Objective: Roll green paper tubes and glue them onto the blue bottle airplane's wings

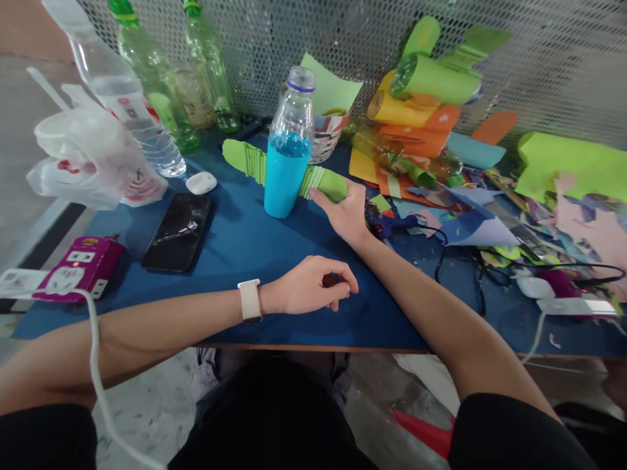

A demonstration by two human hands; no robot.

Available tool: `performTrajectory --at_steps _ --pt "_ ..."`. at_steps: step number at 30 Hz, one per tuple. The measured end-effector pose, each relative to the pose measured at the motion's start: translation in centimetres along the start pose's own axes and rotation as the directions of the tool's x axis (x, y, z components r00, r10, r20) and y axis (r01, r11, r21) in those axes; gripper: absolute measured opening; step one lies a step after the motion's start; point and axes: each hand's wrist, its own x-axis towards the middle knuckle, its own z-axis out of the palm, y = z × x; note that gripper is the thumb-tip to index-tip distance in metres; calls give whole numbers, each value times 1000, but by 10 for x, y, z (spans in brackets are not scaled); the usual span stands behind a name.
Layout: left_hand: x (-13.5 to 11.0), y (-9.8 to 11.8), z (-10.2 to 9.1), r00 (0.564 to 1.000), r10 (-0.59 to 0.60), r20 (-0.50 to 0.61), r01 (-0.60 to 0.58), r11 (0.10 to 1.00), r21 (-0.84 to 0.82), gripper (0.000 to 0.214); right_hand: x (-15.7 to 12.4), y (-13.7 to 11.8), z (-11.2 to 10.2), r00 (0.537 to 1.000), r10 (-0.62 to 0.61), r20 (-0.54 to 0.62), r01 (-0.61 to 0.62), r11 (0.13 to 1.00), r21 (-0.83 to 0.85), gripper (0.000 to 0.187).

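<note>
One smooth blue table (pixel 235 241) spans the scene, with one perforated metal panel (pixel 313 32) along its far side. Far left stand one large clear plastic bottle (pixel 132 111) and two green plastic bottles (pixel 210 72). One smaller bottle (pixel 285 189), see-through above and bright blue below, stands upright mid-table. The person has two bare hands: the left hand (pixel 308 284), nearer, is loosely curled and released, while the right hand (pixel 349 214) touches one green paper strip (pixel 329 185) at its right end; most of its fingers are hidden, so whether they grip cannot be told. The strip runs behind the blue bottle, showing two rounded ends and two pleated stretches. Left of it lie one flat black phone (pixel 177 234) and one rounded white mouse (pixel 200 183).
</note>
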Motion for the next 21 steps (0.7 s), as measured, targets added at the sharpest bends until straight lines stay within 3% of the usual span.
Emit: performTrajectory --at_steps 13,21 --pt "-2 -1 -1 998 52 17 -54 996 74 15 0 8 4 999 -33 13 32 999 37 56" --pt "-3 -1 -1 998 63 18 -64 994 90 15 -2 4 4 1000 -15 11 15 1000 1 69"
